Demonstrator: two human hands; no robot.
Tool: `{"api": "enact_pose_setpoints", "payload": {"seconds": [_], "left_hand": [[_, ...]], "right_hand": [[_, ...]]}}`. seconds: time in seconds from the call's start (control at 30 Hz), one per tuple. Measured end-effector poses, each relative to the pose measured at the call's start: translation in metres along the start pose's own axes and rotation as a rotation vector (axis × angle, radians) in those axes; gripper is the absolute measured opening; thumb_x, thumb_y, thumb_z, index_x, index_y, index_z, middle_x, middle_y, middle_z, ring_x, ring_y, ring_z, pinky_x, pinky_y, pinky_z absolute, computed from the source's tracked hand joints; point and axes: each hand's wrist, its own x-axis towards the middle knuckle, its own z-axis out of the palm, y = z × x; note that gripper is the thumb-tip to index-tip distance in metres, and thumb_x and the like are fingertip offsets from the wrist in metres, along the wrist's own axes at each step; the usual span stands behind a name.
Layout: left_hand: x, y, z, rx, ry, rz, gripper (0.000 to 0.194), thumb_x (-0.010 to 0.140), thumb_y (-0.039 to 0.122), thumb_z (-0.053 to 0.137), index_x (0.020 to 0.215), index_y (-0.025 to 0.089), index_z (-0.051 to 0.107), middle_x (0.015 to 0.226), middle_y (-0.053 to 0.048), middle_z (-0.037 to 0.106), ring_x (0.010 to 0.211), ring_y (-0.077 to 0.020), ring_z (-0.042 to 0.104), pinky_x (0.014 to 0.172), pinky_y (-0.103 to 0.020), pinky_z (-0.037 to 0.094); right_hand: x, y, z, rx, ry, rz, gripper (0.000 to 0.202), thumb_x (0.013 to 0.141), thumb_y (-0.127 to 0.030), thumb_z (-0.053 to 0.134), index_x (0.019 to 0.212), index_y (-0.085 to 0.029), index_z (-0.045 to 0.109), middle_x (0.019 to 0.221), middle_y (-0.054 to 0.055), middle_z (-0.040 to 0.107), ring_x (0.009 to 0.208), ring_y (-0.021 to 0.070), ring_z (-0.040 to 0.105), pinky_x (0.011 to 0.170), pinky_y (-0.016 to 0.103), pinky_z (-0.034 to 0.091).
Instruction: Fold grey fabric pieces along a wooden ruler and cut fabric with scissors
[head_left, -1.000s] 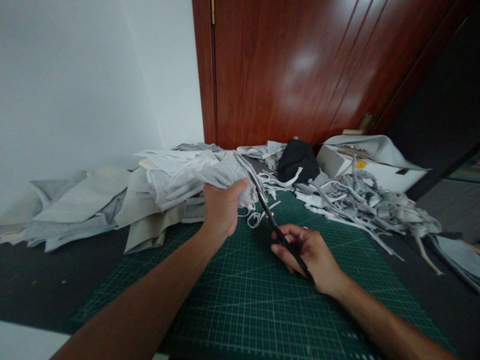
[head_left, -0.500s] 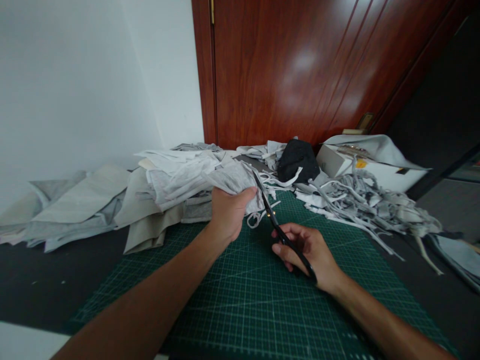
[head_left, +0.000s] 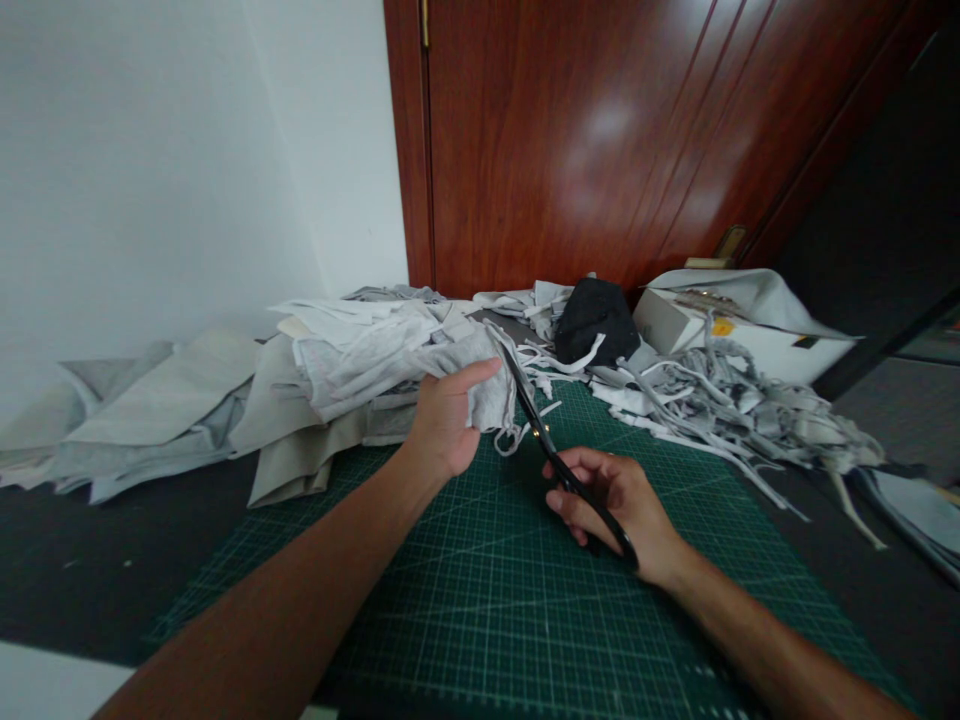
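Observation:
My left hand (head_left: 444, 425) has its thumb stretched over a light grey piece of fabric (head_left: 491, 402), its other fingers hidden beneath the cloth. Black scissors (head_left: 538, 430) are gripped in my right hand (head_left: 622, 508), with fingers round the handles. Their blades point away and to the left, along the right edge of the grey fabric. A thin loop of white trimming (head_left: 508, 440) hangs by that edge, just above the green cutting mat (head_left: 480, 590). Behind my left hand lies a pile of white and grey fabric (head_left: 360, 360).
More grey and beige fabric pieces (head_left: 165, 390) spread to the left. On the right lies a heap of grey and white strips (head_left: 727, 400) before a white box (head_left: 772, 350). A black cloth item (head_left: 596, 325) sits near the brown door (head_left: 570, 140).
My left hand has shifted slightly left, and its thumb has moved back along the grey fabric. More of the fabric's right part shows. The scissors have hardly moved.

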Motion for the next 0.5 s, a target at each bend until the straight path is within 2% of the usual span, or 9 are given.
{"api": "enact_pose_setpoints", "payload": {"seconds": [0.13,0.23,0.33,0.5], "left_hand": [[-0.0032,-0.0018,0.0020,0.026,0.040,0.068,0.059,0.054,0.009,0.088,0.109,0.023,0.074,0.102,-0.002,0.082,0.096,-0.0264,0.077,0.094,-0.044,0.060],[-0.0045,-0.0036,0.0023,0.042,0.028,0.112,0.056,0.053,0.009,0.088,0.104,0.025,0.074,0.097,0.001,0.081,0.093,-0.0238,0.076,0.091,-0.040,0.059],[-0.0032,-0.0049,0.0005,0.044,0.031,0.103,0.055,0.051,0.008,0.087,0.101,0.025,0.073,0.096,0.001,0.080,0.098,-0.0256,0.076,0.093,-0.041,0.058],[-0.0026,-0.0060,-0.0007,0.038,0.036,0.136,0.055,0.054,0.007,0.084,0.104,0.025,0.072,0.101,0.000,0.081,0.113,-0.0273,0.074,0.107,-0.045,0.054]], "right_hand": [[0.0004,-0.0027,0.0018,0.032,0.007,0.013,0.048,0.070,-0.049,0.092,0.095,-0.016,0.068,0.057,-0.008,0.059,0.040,0.0076,0.049,0.040,0.021,0.040],[0.0000,-0.0033,0.0026,0.045,0.011,0.015,0.049,0.069,-0.049,0.093,0.095,-0.016,0.068,0.057,-0.007,0.059,0.040,0.0074,0.049,0.040,0.021,0.040],[0.0001,-0.0024,0.0027,0.048,0.015,0.016,0.050,0.069,-0.051,0.092,0.094,-0.016,0.068,0.057,-0.007,0.059,0.040,0.0073,0.049,0.039,0.021,0.041],[0.0010,-0.0015,0.0024,0.050,0.023,0.024,0.050,0.068,-0.049,0.094,0.095,-0.016,0.068,0.057,-0.007,0.060,0.040,0.0074,0.050,0.039,0.020,0.042]]}}
